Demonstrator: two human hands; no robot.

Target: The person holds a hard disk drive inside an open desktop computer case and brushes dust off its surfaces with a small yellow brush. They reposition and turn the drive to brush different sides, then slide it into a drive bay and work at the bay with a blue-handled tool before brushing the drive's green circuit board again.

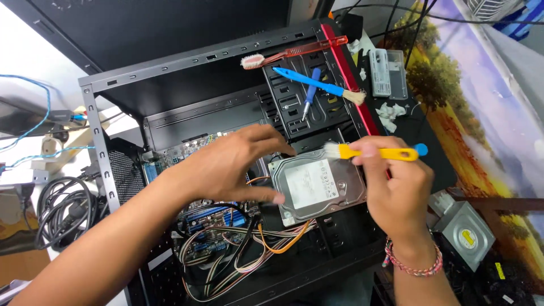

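Light: bright and even where I worked.
Glare: upper left corner blew out white.
Shadow: case interior stayed dark.
Blur: my left hand looked slightly smeared.

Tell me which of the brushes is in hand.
The yellow-handled brush, gripped by the right hand over the hard drive. The blue-handled brush and red toothbrush lie loose on the case.

Likely repair bench: opened computer case

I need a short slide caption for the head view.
Left hand steadies a hard drive in an open PC case; right hand holds a yellow brush.
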